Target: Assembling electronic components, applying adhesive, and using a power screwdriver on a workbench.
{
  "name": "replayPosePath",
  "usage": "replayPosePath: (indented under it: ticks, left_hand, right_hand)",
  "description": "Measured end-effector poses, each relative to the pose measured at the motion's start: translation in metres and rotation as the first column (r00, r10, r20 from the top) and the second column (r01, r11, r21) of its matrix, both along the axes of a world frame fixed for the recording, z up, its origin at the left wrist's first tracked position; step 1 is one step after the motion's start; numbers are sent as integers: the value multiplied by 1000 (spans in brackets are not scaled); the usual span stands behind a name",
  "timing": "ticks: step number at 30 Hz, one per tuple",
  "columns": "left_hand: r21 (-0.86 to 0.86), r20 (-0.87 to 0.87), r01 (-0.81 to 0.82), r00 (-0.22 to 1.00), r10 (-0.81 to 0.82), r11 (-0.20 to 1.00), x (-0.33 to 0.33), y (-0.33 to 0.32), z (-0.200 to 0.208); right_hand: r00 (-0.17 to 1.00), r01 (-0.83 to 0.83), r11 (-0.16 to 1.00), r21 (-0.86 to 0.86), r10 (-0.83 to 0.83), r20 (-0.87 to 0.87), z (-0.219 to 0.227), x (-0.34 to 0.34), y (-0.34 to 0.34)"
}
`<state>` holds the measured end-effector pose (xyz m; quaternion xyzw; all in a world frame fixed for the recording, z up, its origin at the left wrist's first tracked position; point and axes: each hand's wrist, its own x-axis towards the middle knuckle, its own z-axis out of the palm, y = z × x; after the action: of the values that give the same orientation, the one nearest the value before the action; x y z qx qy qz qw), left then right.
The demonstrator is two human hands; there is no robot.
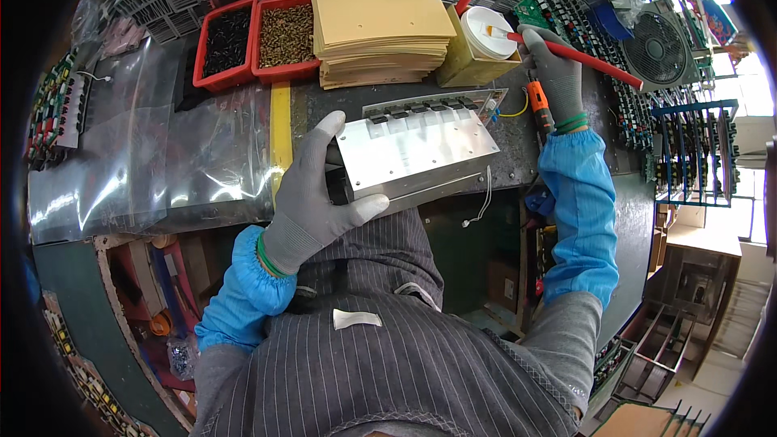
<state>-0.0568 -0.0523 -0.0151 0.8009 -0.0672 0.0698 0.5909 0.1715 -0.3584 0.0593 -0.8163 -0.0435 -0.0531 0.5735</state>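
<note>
My left hand (314, 194), in a grey glove with a blue sleeve cover, grips the left end of a long silver metal housing (421, 150) lying on the dark bench. A row of black components shows along the housing's far edge. My right hand (558, 73), also in a grey glove, holds a red-handled brush (595, 61) with its bristles over a white-lidded yellow container (484, 47). An orange-handled screwdriver (540, 109) lies on the bench just under that hand.
A stack of tan sheets (380, 28) stands behind the housing. Two red bins (257, 36) hold black and brownish small parts. Clear plastic bags (154, 146) cover the bench's left. A fan (660, 44) and racks of circuit boards (688, 146) stand at right.
</note>
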Motion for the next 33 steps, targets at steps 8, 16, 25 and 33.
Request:
replayPosePath:
  ticks: [8,16,25,33]
  left_hand:
    - [-41,-13,5,1000,-5,999,5,1,2]
    - [33,-77,28,997,-25,999,3,4,8]
    - [76,-98,57,994,-50,995,2,9,10]
    - [43,-127,88,989,-82,995,0,11,12]
  right_hand:
    - [921,-19,945,-328,144,363,9,-17,8]
    - [865,86,747,-660,272,421,7,-26,13]
    - [772,217,562,-799,402,493,3,-37,13]
    - [632,372,455,-809,514,580,-7,-48,-1]
